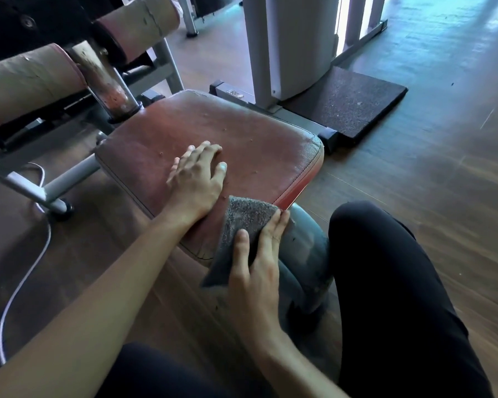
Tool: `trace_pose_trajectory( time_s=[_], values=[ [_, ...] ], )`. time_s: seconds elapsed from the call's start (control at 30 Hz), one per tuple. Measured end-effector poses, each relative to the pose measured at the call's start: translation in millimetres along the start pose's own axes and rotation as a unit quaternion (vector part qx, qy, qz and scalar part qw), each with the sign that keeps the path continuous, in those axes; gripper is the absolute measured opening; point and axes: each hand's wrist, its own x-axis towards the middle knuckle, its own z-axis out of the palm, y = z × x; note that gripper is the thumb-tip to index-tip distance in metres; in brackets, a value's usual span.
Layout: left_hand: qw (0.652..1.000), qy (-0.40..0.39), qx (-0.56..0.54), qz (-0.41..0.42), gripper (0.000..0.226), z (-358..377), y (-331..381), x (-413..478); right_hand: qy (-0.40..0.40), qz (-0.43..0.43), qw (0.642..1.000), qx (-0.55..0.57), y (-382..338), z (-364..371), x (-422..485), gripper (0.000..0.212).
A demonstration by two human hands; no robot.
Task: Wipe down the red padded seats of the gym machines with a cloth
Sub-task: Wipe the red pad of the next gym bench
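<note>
A worn red padded seat (pixel 242 139) fills the middle of the view, speckled with small bits of dirt. My left hand (pixel 197 176) lies flat on its near part, fingers straight and spread. A grey cloth (pixel 239 222) hangs over the seat's near front corner and down its side. My right hand (pixel 256 262) presses the cloth against that corner with flat, straight fingers and the thumb laid along the cloth.
Two padded rollers (pixel 29 79) and a rusty post (pixel 104 76) stand at the left on a grey metal frame (pixel 41 191). A white machine column (pixel 288 44) and black rubber mat (pixel 348 101) lie beyond. A white cable (pixel 26 268) trails on the wooden floor. My dark-trousered knee (pixel 385 268) is at right.
</note>
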Motion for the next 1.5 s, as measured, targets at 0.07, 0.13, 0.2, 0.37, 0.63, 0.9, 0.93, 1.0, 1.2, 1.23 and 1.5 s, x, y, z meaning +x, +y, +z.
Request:
trace_pose_trajectory(
  time_s=[0.07, 0.13, 0.2, 0.37, 0.63, 0.9, 0.93, 1.0, 1.2, 1.23, 1.5],
  values=[
    [1.0, -0.003, 0.0, 0.0, 0.04, 0, 0, -1, 0.016, 0.005, 1.0, -0.005, -2, 1, 18, 0.07],
    [1.0, -0.006, 0.002, -0.002, 0.041, -1, 0, -3, 0.043, 0.02, 0.999, 0.0, -7, -2, 45, 0.07],
    [1.0, -0.008, 0.002, -0.002, 0.041, -2, 0, -2, 0.076, 0.047, 0.996, 0.016, -11, -11, 80, 0.069],
    [1.0, -0.005, -0.002, -0.011, 0.041, -1, 2, -2, 0.097, 0.049, 0.993, 0.04, -16, -4, 63, 0.069],
    [1.0, -0.002, -0.001, -0.01, 0.041, -2, 2, -4, 0.007, -0.008, 1.0, 0.004, -3, 2, 19, 0.073],
    [0.997, 0.026, -0.001, -0.067, 0.042, -2, 2, -6, -0.025, -0.088, 0.939, -0.331, -10, -36, 104, 0.07],
    [0.996, 0.035, 0.001, -0.081, 0.042, -1, 2, -6, -0.06, -0.105, 0.911, -0.395, -15, -40, 115, 0.069],
    [0.994, 0.045, 0.01, -0.103, 0.042, 0, 1, -6, -0.135, -0.142, 0.854, -0.482, -29, -43, 138, 0.067],
    [0.981, 0.089, 0.032, -0.168, 0.043, 4, -1, -5, -0.289, -0.228, 0.735, -0.569, -49, -9, 197, 0.068],
    [0.981, 0.088, 0.034, -0.171, 0.044, 3, 0, -5, -0.295, -0.23, 0.73, -0.572, -51, -1, 205, 0.069],
    [0.979, 0.091, 0.042, -0.175, 0.056, 4, 1, -8, -0.324, -0.241, 0.719, -0.566, -57, 28, 230, 0.068]
  ],
)
